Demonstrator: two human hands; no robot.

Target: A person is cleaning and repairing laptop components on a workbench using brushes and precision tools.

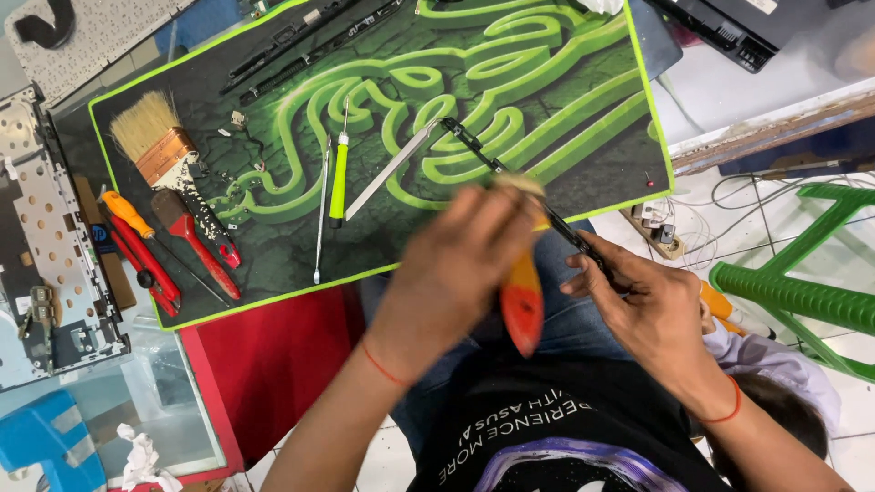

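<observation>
The left hand [456,264] grips a small brush [522,296] against a thin black strip [510,178], which the right hand [652,305] pinches over the lap. Brushing looks midway; screwdrivers [338,173] lie unused on the mat [547,128].

My left hand [456,273], blurred, grips a small brush with an orange-red handle [522,305], bristles up against a thin black hinge strip [510,178]. My right hand [652,314] pinches that strip near its lower end. Its far end lies over the green-patterned desk mat [547,82], beside a green-handled screwdriver [339,173] and a wide paintbrush [169,150].
</observation>
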